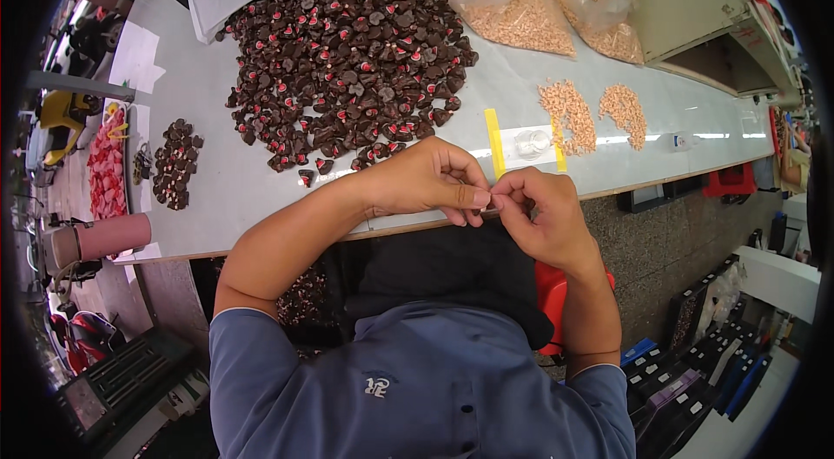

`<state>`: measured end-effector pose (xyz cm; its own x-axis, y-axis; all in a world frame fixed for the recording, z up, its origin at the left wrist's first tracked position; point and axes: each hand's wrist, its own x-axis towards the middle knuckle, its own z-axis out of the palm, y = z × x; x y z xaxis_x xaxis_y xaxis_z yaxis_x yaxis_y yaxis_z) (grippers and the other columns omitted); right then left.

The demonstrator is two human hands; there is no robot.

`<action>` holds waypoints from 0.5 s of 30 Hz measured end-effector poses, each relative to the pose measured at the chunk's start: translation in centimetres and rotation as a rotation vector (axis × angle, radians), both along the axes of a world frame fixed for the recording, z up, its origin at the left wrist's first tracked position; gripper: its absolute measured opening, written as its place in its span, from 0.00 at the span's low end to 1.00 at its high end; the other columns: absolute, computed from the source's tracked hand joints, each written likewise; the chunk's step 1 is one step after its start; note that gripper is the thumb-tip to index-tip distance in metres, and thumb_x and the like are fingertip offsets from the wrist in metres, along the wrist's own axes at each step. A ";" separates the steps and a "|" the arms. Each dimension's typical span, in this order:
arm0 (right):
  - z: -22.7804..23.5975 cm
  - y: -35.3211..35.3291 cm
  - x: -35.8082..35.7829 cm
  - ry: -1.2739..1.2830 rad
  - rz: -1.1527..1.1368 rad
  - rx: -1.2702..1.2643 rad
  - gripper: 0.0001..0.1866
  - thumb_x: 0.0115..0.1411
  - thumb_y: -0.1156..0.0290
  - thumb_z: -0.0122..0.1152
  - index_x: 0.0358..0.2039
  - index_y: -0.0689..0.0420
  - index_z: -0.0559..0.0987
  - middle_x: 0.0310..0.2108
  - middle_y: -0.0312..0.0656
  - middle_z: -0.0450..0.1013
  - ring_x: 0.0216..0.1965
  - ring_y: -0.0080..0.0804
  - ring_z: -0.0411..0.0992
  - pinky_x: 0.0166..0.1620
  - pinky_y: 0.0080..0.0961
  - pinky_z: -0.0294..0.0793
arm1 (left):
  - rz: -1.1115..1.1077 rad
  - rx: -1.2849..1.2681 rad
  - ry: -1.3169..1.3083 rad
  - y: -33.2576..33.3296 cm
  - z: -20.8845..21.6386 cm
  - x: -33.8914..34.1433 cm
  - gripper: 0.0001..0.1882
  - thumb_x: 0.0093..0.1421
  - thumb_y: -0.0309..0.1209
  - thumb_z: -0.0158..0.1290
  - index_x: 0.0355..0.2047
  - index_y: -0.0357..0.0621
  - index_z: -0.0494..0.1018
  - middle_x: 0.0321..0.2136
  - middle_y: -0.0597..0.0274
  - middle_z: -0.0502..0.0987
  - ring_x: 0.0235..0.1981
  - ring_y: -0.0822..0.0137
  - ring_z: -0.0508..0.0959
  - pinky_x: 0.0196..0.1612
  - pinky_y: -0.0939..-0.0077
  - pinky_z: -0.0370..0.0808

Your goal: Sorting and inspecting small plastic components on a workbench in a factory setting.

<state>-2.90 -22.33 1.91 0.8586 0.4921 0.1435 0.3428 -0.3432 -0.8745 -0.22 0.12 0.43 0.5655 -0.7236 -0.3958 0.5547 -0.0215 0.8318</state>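
Observation:
My left hand (430, 177) and my right hand (547, 216) meet fingertip to fingertip just over the table's near edge. Both are closed in a pinch. What sits between them is tiny and mostly covered by the fingers; only a pale speck shows. Beyond my left hand spreads a big heap of small dark pieces (347, 59), many with a red spot. By my right hand, a white card (512, 151) is held down with yellow tape and bears a small clear round item (532, 143). Two small piles of tan pieces (569, 116) lie to its right.
Two clear bags of tan pieces (521, 18) stand at the back right beside an open-fronted box (721, 59). A smaller dark pile (176, 164), a tray of pink-red pieces (108, 168) and a pink cylinder (113, 236) are at the left. A red stool (553, 303) is below.

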 end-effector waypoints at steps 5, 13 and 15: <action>-0.3 -0.3 0.2 -0.075 0.025 -0.036 0.04 0.56 0.82 0.61 0.32 0.63 0.77 0.20 0.38 0.73 0.18 0.18 0.68 0.21 0.17 0.65 | 0.005 0.001 0.011 -0.2 0.1 -0.1 0.12 0.61 0.33 0.60 0.37 0.34 0.77 0.31 0.54 0.82 0.33 0.69 0.83 0.33 0.79 0.80; 2.0 -1.7 1.8 -0.310 -0.043 -0.227 0.05 0.54 0.83 0.62 0.31 0.61 0.75 0.15 0.38 0.69 0.15 0.23 0.68 0.20 0.20 0.64 | 0.039 0.010 0.015 -0.3 -0.4 0.0 0.12 0.60 0.30 0.60 0.40 0.33 0.78 0.36 0.55 0.82 0.34 0.68 0.83 0.32 0.79 0.79; 3.3 -2.2 2.7 -0.392 -0.048 -0.351 0.06 0.54 0.83 0.62 0.30 0.60 0.75 0.14 0.38 0.68 0.14 0.26 0.68 0.19 0.22 0.64 | 0.051 -0.009 0.003 -0.2 -0.2 -0.1 0.12 0.60 0.28 0.60 0.41 0.33 0.78 0.37 0.55 0.82 0.34 0.68 0.83 0.32 0.79 0.79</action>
